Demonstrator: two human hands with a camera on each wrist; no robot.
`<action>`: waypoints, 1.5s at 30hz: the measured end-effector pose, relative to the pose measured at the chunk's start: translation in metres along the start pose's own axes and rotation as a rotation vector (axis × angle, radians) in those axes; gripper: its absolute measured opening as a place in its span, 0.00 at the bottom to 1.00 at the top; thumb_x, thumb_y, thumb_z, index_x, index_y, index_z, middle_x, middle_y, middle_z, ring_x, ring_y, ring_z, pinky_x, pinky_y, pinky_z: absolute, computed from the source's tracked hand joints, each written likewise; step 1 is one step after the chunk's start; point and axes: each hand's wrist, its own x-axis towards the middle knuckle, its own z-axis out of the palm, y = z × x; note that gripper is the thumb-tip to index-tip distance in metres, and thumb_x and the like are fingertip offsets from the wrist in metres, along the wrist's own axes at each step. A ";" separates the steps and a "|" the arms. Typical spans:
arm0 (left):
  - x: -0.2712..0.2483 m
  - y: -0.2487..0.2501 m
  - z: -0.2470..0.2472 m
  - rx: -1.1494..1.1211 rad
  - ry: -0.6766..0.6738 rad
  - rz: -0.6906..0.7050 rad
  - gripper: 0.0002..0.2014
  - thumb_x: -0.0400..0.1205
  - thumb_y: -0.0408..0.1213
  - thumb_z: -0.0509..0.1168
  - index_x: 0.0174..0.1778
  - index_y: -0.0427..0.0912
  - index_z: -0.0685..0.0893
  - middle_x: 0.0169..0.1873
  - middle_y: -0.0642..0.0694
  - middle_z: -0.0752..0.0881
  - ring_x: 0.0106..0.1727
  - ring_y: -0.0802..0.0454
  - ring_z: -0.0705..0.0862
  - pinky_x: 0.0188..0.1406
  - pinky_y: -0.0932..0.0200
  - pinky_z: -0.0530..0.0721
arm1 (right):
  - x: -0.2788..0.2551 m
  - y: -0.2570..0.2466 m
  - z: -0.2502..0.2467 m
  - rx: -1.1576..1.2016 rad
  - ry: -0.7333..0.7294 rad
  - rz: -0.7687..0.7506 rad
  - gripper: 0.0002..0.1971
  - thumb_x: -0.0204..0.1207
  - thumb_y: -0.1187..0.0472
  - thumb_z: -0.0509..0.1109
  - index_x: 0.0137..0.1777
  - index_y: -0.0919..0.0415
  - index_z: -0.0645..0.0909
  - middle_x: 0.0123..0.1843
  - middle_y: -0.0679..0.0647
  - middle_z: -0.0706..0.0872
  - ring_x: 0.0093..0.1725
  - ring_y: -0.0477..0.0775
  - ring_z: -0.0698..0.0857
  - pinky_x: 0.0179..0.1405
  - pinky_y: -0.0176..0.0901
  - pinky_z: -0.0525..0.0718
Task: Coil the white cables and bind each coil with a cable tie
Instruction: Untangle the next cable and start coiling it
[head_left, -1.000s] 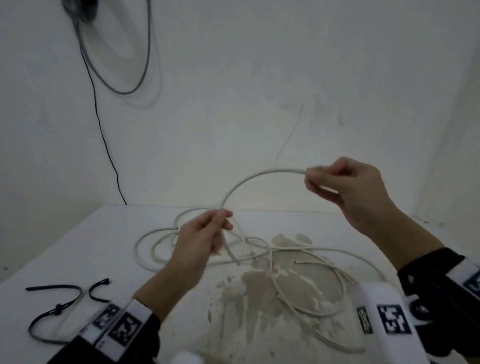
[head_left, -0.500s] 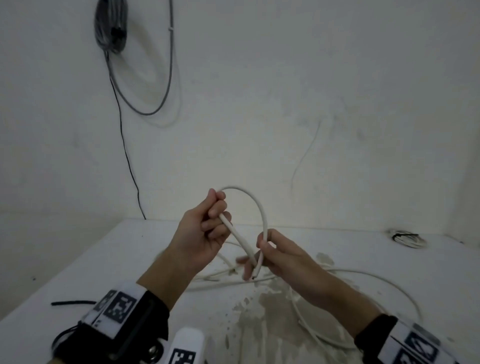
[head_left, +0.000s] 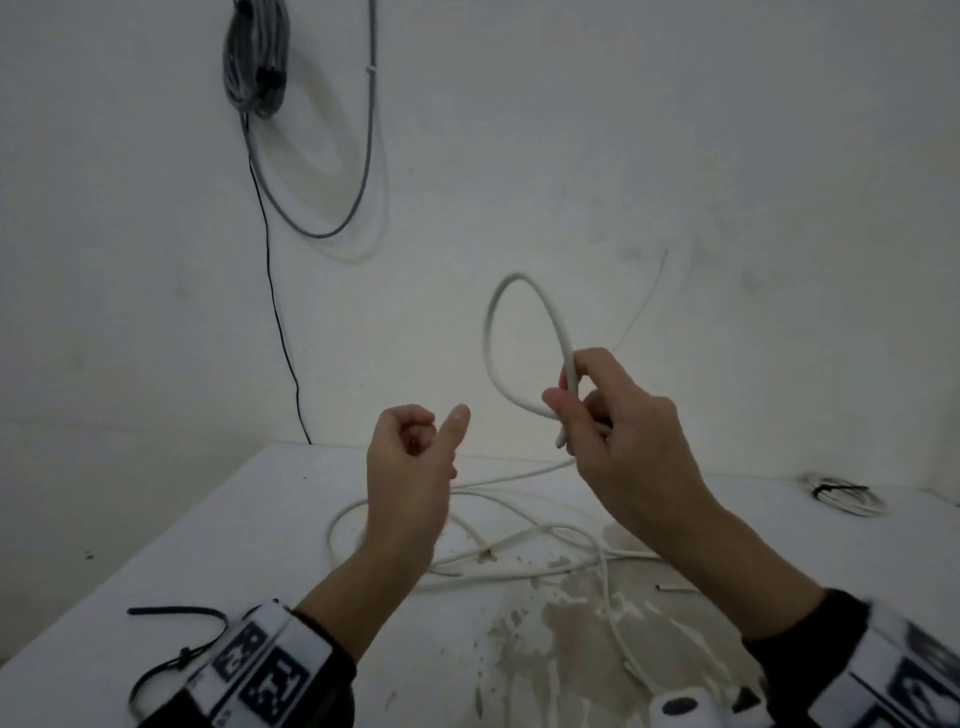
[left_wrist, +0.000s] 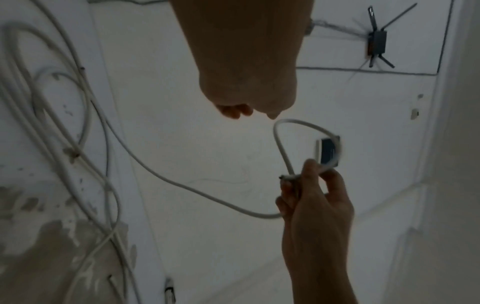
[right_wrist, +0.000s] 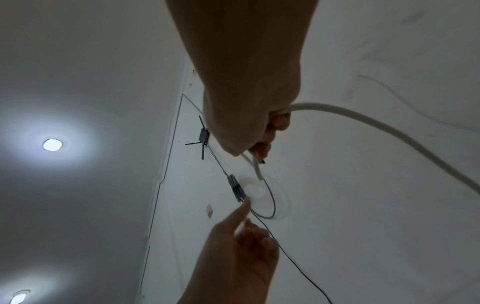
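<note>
The left hand (head_left: 410, 467) has let go of the cable (head_left: 489, 332) and now sits at centre frame, fingers curled in, thumb up, holding nothing. The right hand (head_left: 623, 441) alone pinches the crossed loop, lifted higher at centre right. The rest of the cable trails onto the table (head_left: 234, 545) below.

The left hand (head_left: 410, 467) is hovering raised, holding its fingers curled and thumb out; the right hand (head_left: 623, 431) is pinching the white cable (head_left: 488, 332).
</note>
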 end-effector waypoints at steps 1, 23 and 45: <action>-0.005 -0.001 0.000 0.106 -0.039 0.228 0.11 0.75 0.40 0.73 0.44 0.45 0.76 0.34 0.49 0.76 0.36 0.54 0.76 0.35 0.62 0.78 | 0.000 0.000 0.002 0.036 0.010 0.073 0.05 0.81 0.59 0.65 0.44 0.57 0.73 0.23 0.53 0.83 0.23 0.50 0.82 0.27 0.46 0.83; -0.009 0.009 0.002 0.617 -0.466 0.336 0.15 0.86 0.34 0.53 0.41 0.34 0.82 0.25 0.53 0.74 0.26 0.61 0.70 0.28 0.69 0.68 | 0.008 0.005 -0.008 0.095 -0.339 0.095 0.05 0.72 0.63 0.75 0.47 0.55 0.84 0.40 0.45 0.87 0.40 0.44 0.85 0.34 0.31 0.79; 0.005 0.046 -0.030 0.384 -0.878 -0.267 0.06 0.76 0.35 0.67 0.43 0.37 0.87 0.41 0.39 0.91 0.49 0.45 0.89 0.58 0.49 0.83 | 0.022 0.003 -0.016 0.193 -0.525 0.029 0.08 0.76 0.57 0.71 0.38 0.56 0.90 0.20 0.51 0.70 0.22 0.46 0.65 0.22 0.37 0.64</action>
